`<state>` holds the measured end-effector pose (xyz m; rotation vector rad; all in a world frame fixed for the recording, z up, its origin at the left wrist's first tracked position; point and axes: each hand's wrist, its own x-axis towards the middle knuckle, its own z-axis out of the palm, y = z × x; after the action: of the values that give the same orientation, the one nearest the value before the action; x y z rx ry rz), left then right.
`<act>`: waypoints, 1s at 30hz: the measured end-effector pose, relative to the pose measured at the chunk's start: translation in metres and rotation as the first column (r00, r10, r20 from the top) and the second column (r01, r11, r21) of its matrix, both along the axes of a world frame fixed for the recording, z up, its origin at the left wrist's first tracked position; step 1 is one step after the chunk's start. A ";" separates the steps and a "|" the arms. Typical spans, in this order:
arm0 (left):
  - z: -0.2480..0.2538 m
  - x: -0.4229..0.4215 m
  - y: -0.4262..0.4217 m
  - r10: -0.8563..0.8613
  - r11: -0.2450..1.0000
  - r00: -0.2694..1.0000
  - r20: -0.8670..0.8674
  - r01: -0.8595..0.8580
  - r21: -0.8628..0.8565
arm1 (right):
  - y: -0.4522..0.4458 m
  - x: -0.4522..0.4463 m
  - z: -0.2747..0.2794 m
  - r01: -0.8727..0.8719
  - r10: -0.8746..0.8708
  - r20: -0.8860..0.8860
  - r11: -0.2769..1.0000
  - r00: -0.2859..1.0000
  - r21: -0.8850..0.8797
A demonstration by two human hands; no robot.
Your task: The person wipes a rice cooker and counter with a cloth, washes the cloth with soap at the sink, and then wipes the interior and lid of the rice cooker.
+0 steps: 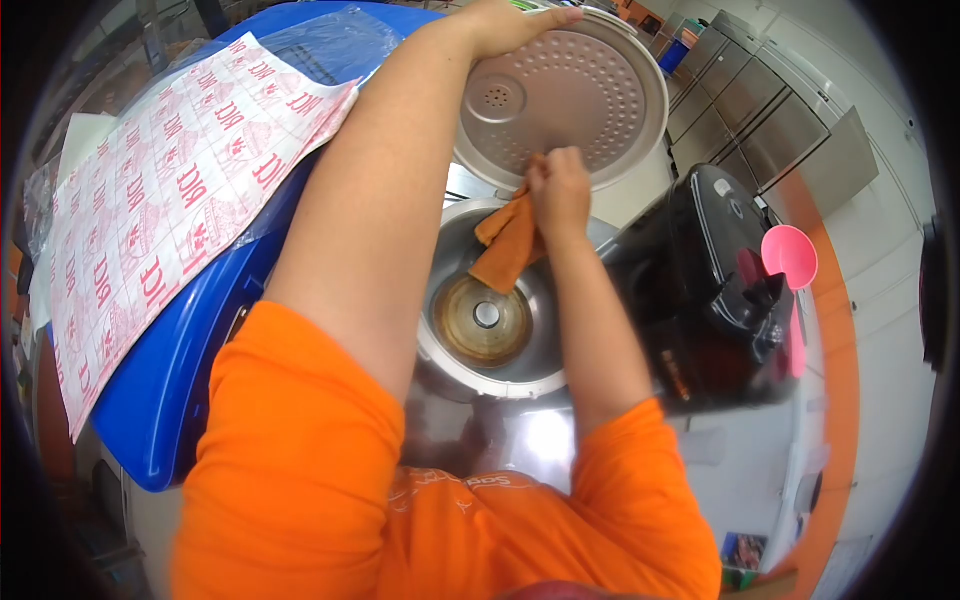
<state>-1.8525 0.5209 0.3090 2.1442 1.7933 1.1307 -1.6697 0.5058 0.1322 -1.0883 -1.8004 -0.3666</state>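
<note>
A large rice cooker stands in front of me with its lid [560, 110] raised. My left hand [505, 28] grips the lid's upper edge; the fingers behind it are partly hidden. An orange-brown cloth [510, 250] hangs from my right hand [562, 195], whose fingers are closed on it near the lower inner face of the lid. Below the cloth, the cooker body [435, 350] shows its metal interior, with a stained round heating plate [470, 330] and a silver button at the centre.
Close on the right is a black appliance [700, 290] with a pink scoop [790, 257] beside it. To the left, a paper sack printed "RICE" [190, 190] lies over a blue plastic lid [165, 400]. Steel cabinets [745, 90] line the back right.
</note>
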 end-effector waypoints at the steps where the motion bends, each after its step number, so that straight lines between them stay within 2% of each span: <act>1: -0.002 0.000 0.001 -0.080 0.993 0.996 0.035 0.077 0.087 | -0.001 -0.001 -0.002 -0.051 0.046 0.120 0.998 0.992 0.038; 2: -0.003 -0.002 0.002 -0.157 0.975 0.986 0.061 0.144 0.171 | 0.001 0.002 -0.003 -0.005 0.005 0.073 1.000 0.997 0.000; 3: -0.003 -0.003 0.004 -0.154 0.975 0.986 0.061 0.142 0.169 | 0.002 0.009 -0.001 -0.008 0.008 0.072 1.000 0.997 -0.001; 5: -0.001 -0.002 0.004 -0.012 1.000 1.000 0.008 0.012 0.013 | 0.003 0.025 0.005 0.105 -0.104 -0.332 0.994 0.937 -0.015; 9: -0.002 0.000 -0.001 -0.157 0.980 0.979 0.129 0.139 0.139 | 0.008 0.031 -0.005 0.095 -0.094 -0.229 0.995 0.969 -0.006; 10: -0.001 0.000 -0.001 -0.139 0.987 0.982 0.127 0.127 0.096 | 0.004 0.026 -0.008 0.017 -0.018 -0.090 1.000 0.996 -0.015; 12: -0.002 -0.001 -0.001 -0.116 0.993 0.986 0.116 0.112 0.047 | 0.002 0.021 -0.006 0.024 -0.024 -0.132 1.000 0.991 0.002; 14: -0.004 -0.001 0.000 -0.199 0.978 0.965 0.171 0.185 0.094 | 0.003 0.022 -0.002 0.048 -0.034 -0.279 0.998 0.960 0.043; 17: -0.004 -0.003 0.000 -0.188 0.980 0.968 0.167 0.176 0.089 | -0.001 0.020 0.002 0.035 -0.008 -0.382 0.997 0.924 0.062; 18: -0.005 -0.003 -0.001 -0.187 0.981 0.967 0.173 0.174 0.086 | 0.000 0.021 -0.001 0.033 -0.009 -0.377 0.998 0.926 0.059; 20: -0.003 -0.002 -0.001 -0.186 0.979 0.975 0.125 0.173 0.110 | 0.002 0.021 -0.007 -0.020 0.021 -0.197 1.000 0.980 0.008; 21: -0.003 -0.001 -0.001 -0.182 0.980 0.975 0.129 0.168 0.110 | 0.004 0.023 -0.008 -0.024 0.025 -0.194 1.000 0.981 0.008; 23: -0.003 -0.001 -0.004 -0.123 0.984 0.989 0.078 0.111 0.136 | 0.003 0.023 -0.001 0.090 -0.057 -0.322 0.992 0.945 0.086; 24: -0.003 -0.002 -0.005 -0.120 0.985 0.989 0.082 0.108 0.134 | 0.002 0.023 0.002 0.105 -0.079 -0.407 0.994 0.910 0.042; 25: -0.003 -0.002 -0.005 -0.111 0.987 0.991 0.078 0.101 0.122 | 0.003 0.024 -0.001 0.104 -0.079 -0.403 0.994 0.912 0.041; 27: -0.003 -0.002 -0.003 -0.104 0.989 0.991 0.079 0.095 0.111 | 0.005 0.026 -0.007 0.068 -0.070 -0.217 0.998 0.974 -0.019; 30: -0.002 -0.003 -0.005 -0.098 0.995 0.991 0.093 0.095 0.037 | -0.001 0.020 -0.004 0.058 -0.065 -0.271 0.998 0.961 -0.033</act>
<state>-1.8553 0.5162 0.3072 2.1310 1.6246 1.2238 -1.6499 0.5051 0.1279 -1.1546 -1.5343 -0.2197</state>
